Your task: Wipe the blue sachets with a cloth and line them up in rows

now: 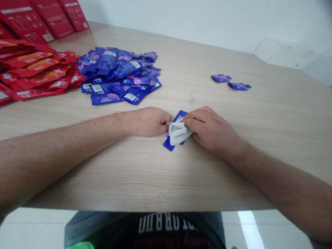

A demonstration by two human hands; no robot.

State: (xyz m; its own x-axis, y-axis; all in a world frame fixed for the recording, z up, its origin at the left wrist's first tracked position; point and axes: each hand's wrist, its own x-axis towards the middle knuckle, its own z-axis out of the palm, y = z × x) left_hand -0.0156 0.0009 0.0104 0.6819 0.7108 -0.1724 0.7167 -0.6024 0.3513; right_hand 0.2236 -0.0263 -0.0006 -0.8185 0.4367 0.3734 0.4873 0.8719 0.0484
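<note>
The right hand (214, 133) pinches a soft white cloth (177, 135) over a flat blue-purple packet (169, 144); the curled left hand (148, 121), grip unclear, should steady it.

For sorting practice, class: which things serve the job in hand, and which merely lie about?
Job: left hand, right hand, white cloth, blue packet beneath; likely blue pile, two separate blue packets.
Seemingly lying about: red packets, red boxes.
</note>
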